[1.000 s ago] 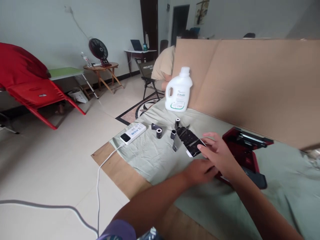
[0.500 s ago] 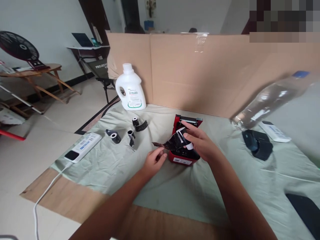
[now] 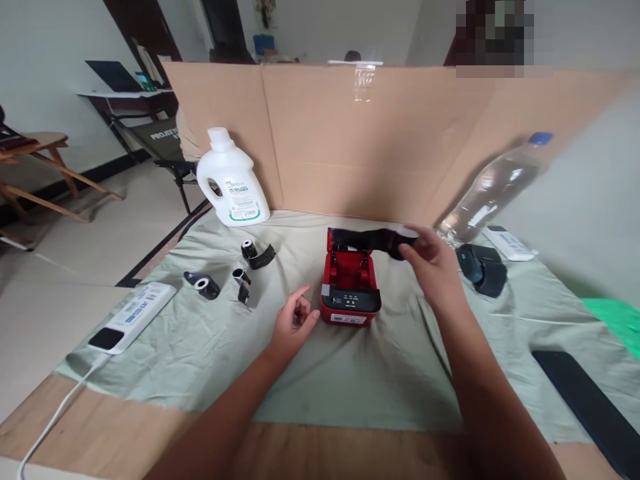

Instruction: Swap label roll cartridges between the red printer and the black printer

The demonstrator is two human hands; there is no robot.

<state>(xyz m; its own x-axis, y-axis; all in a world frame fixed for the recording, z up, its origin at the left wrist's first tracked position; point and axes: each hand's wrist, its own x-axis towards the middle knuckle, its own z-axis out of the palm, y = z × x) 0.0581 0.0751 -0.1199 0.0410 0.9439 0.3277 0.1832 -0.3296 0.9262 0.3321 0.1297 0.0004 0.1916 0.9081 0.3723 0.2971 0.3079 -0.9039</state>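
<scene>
On the cloth stands a small red and black label printer (image 3: 350,303) with its lid raised, so its red inner bay shows. My right hand (image 3: 435,263) grips a black paper roll (image 3: 400,243) with a pale core, to the right of the raised lid. From the roll a black strip stretches left across the front of the lid, partly covering it. My left hand (image 3: 296,317) is just left of the printer, holding nothing, thumb and forefinger apart and the other fingers curled. Farther left lie a short roll (image 3: 256,253), another (image 3: 242,283) and a third (image 3: 206,285), each with a loose black tail.
A white jug (image 3: 235,183) and a clear bottle (image 3: 493,187) rest against the cardboard screen (image 3: 345,147). At left is a white power bank (image 3: 133,317) with a cable. Dark rolls (image 3: 483,267), another white device (image 3: 510,241) and a black phone (image 3: 590,400) lie at right.
My right hand has carried the black roll up and right, off the printer, uncovering its bay. The left hand has let go of the strip's end. The view has shifted right.
</scene>
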